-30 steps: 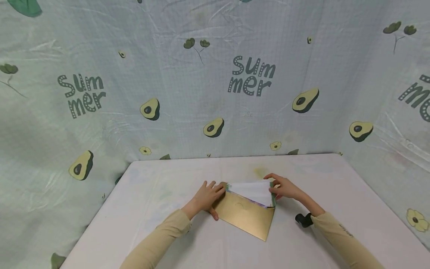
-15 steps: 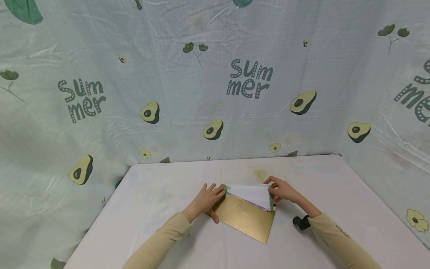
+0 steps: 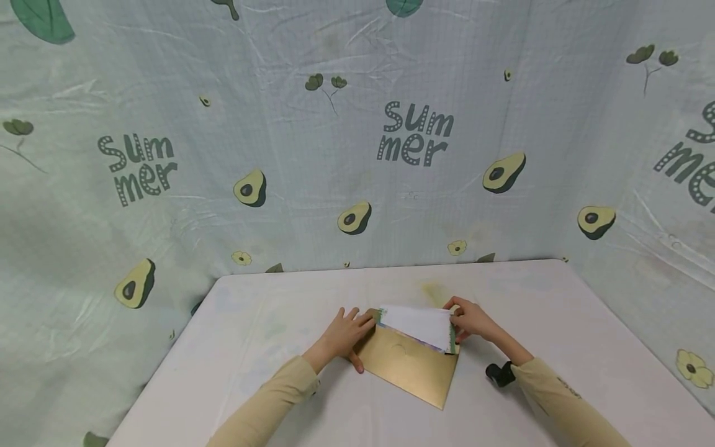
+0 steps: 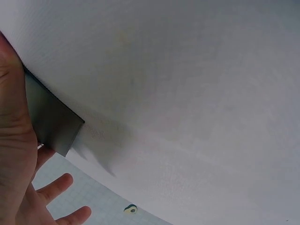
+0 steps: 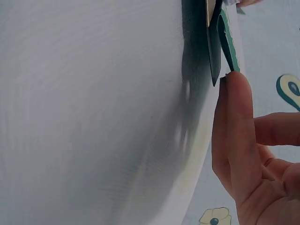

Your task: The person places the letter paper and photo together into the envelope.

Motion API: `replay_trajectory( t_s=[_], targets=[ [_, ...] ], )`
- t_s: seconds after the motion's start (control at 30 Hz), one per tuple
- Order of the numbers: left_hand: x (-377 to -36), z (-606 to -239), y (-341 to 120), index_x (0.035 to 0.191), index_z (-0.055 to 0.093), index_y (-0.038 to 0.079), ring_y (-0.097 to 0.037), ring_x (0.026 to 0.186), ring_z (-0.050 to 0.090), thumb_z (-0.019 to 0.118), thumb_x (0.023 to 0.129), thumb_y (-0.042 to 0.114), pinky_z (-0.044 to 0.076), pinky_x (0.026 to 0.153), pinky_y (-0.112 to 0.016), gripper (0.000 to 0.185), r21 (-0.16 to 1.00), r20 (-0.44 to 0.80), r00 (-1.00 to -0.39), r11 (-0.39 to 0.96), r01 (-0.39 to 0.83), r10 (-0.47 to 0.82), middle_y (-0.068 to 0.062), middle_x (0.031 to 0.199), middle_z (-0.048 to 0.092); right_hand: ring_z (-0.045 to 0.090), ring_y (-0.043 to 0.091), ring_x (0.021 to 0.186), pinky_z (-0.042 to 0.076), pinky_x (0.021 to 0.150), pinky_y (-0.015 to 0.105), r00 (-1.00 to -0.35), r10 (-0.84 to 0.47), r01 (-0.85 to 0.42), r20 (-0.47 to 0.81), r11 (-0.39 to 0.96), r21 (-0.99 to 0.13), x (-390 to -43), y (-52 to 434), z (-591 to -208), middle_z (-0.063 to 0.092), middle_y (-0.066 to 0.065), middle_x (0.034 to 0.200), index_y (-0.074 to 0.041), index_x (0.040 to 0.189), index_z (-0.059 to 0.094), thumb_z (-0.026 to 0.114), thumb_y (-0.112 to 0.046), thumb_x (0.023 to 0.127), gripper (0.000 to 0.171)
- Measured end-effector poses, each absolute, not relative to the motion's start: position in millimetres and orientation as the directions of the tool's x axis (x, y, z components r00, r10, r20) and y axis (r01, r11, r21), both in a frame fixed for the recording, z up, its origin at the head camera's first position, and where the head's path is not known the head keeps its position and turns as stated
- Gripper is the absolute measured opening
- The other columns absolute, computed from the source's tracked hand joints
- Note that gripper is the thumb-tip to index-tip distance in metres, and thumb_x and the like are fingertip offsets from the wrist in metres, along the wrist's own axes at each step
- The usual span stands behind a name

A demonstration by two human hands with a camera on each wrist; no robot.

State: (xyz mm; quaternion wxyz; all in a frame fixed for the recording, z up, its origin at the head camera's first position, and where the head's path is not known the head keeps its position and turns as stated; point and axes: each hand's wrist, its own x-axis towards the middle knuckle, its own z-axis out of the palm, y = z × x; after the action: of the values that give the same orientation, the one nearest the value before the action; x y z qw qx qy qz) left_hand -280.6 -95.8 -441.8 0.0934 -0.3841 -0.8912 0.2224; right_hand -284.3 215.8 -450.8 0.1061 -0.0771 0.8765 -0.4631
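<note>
A gold envelope (image 3: 410, 369) lies slanted on the white table (image 3: 268, 323). A white card with green edges (image 3: 420, 325) sticks partly out of its open top. My left hand (image 3: 342, 335) presses flat on the envelope's left corner, fingers straight. In the left wrist view that envelope corner (image 4: 54, 122) runs under my palm (image 4: 14, 140). My right hand (image 3: 472, 320) pinches the card's right end. The right wrist view shows my thumb (image 5: 236, 136) against the card's green edge (image 5: 228, 42), beside the envelope's edge (image 5: 214, 51).
A pale cloth backdrop (image 3: 357, 155) printed with avocados and "summer" closes in the table at the back, left and right. A black wrist-worn camera (image 3: 499, 373) sits on my right forearm. The table's far edge (image 3: 391, 266) meets the cloth.
The white card has slid deeper into the gold envelope, with less of it showing. My right hand moved slightly with it toward the envelope; my left hand stayed on the corner.
</note>
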Motion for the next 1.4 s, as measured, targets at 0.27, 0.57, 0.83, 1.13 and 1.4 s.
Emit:
replay_trajectory(
  t_s=[0.27,0.57,0.83,1.13,1.4],
  targets=[
    [-281.5,-440.9,-96.9,0.133,0.036,0.019,-0.02,0.116,0.043,0.053,0.045,0.083,0.043,0.089,-0.042,0.111,-0.489,0.008,-0.684,0.6,0.634,0.729,0.001,0.137,0.04,0.057,0.015,0.059,0.053,0.052,0.031,-0.953,-0.276,-0.036,-0.127,0.518,-0.854,-284.2,205.1,-447.7,0.054,0.012,0.078,0.004,0.111,0.048,0.046,0.0,0.086,0.025],
    [-282.4,-444.0,-97.3,0.129,0.037,0.018,-0.021,0.115,0.044,0.054,0.044,0.083,0.043,0.088,-0.043,0.109,-0.473,0.012,-0.681,0.605,0.641,0.732,-0.001,0.136,0.041,0.054,0.013,0.06,0.052,0.053,0.029,-0.947,-0.302,-0.068,-0.11,0.523,-0.85,-287.2,204.3,-451.8,0.057,0.012,0.083,0.005,0.101,0.054,0.05,-0.005,0.087,0.017],
    [-282.8,-444.0,-96.6,0.128,0.039,0.018,-0.021,0.115,0.045,0.055,0.043,0.083,0.043,0.088,-0.043,0.109,-0.474,0.025,-0.677,0.605,0.64,0.736,0.0,0.134,0.043,0.051,0.011,0.057,0.051,0.052,0.027,-0.895,-0.437,-0.184,-0.09,0.545,-0.818,-286.3,208.7,-449.4,0.057,0.015,0.085,0.002,0.112,0.057,0.05,0.0,0.086,0.026],
    [-281.7,-445.9,-95.4,0.127,0.04,0.017,-0.021,0.114,0.045,0.055,0.043,0.083,0.043,0.088,-0.042,0.107,-0.479,0.021,-0.677,0.602,0.639,0.736,0.002,0.129,0.046,0.051,0.009,0.054,0.049,0.05,0.025,-0.86,-0.49,-0.193,-0.142,0.571,-0.798,-281.6,207.5,-447.5,0.057,0.009,0.08,0.002,0.11,0.059,0.051,0.0,0.086,0.026],
    [-281.3,-443.5,-96.6,0.13,0.039,0.017,-0.021,0.117,0.043,0.055,0.043,0.082,0.042,0.089,-0.043,0.11,-0.473,0.007,-0.684,0.605,0.64,0.729,0.001,0.132,0.045,0.052,0.01,0.058,0.047,0.052,0.024,-0.799,-0.575,-0.253,-0.174,0.586,-0.77,-281.5,205.9,-445.5,0.058,0.004,0.079,0.002,0.1,0.061,0.057,-0.007,0.084,0.019]
  ],
)
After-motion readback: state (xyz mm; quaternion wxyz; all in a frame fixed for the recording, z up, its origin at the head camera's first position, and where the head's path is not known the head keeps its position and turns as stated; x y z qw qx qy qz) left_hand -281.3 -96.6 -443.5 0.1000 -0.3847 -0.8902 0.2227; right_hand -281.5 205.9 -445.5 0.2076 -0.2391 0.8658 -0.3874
